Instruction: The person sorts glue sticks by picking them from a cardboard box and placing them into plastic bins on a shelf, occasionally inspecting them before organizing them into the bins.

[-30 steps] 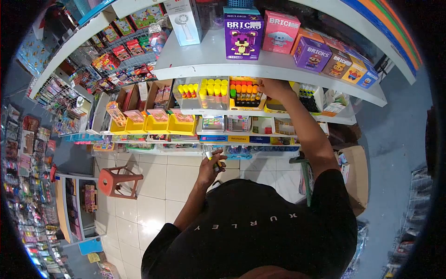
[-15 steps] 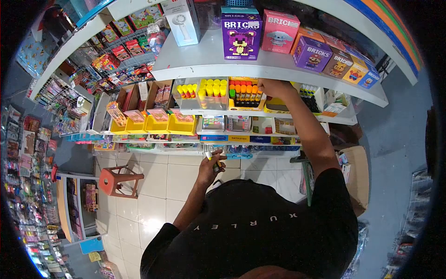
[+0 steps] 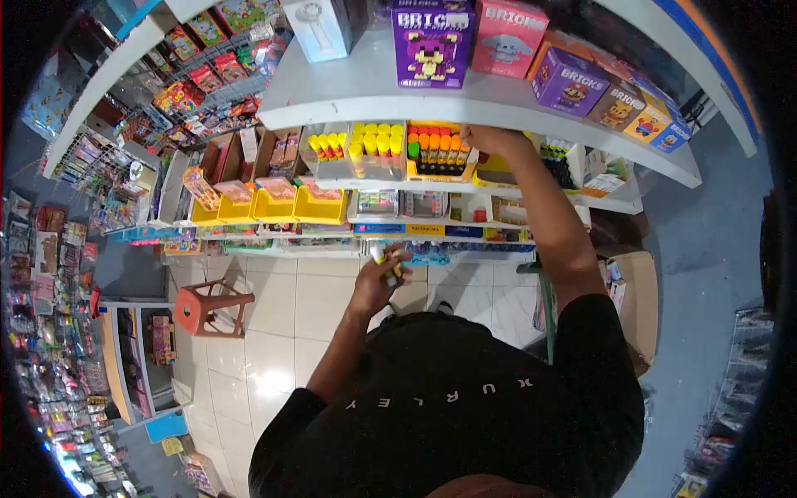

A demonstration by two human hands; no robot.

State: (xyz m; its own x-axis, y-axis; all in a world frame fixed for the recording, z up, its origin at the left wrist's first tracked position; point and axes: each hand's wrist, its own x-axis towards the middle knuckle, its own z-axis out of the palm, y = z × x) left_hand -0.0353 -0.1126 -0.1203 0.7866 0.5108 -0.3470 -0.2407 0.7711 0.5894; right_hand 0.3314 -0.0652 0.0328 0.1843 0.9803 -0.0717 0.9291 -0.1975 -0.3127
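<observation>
My left hand [image 3: 378,283] is held low in front of the shelves, fingers closed around glue sticks [image 3: 384,259] with a white cap and yellow and black sides. My right hand [image 3: 491,141] reaches under the upper shelf, over a yellow box [image 3: 496,172], its fingers curled near the box's left side. What those fingers hold, if anything, I cannot tell. Just left of it stands a yellow box of orange-capped glue sticks [image 3: 440,149], with one green cap at its left end. Yellow-capped tubes [image 3: 375,141] fill the clear bin beside that.
Toy brick boxes [image 3: 432,46] line the upper shelf [image 3: 374,108] above my right hand. Yellow trays [image 3: 320,207] sit on the lower left shelf. A red stool [image 3: 212,307] stands on the tiled floor, and a cardboard box [image 3: 635,307] is at my right.
The view has tilted, so the shelves sit slightly higher in the frame. My left hand has turned a little with the glue sticks. My right hand stays over the same yellow box.
</observation>
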